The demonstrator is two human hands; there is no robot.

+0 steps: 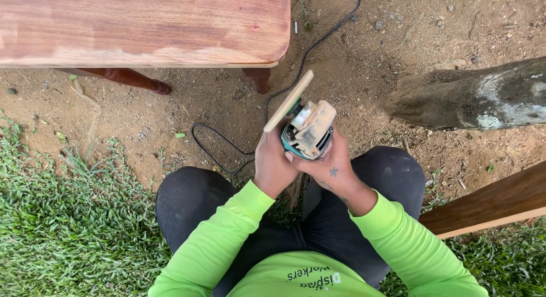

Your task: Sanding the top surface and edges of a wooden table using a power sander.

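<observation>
I hold a dusty teal-and-beige power sander [310,128] in front of my knees, tilted so its round tan sanding disc [289,100] faces up and left. My left hand [273,163] wraps the tool's left side, just under the disc. My right hand [330,163] grips the body from below and the right. A black power cord [224,140] loops from the tool over the dirt and runs away to the top of the view.
A reddish wooden table top [142,27] with turned legs [133,79] stands ahead on bare dirt. A tree root or trunk [472,98] lies at right, a brown wooden board [489,203] beside my right knee. Grass [68,217] covers the left.
</observation>
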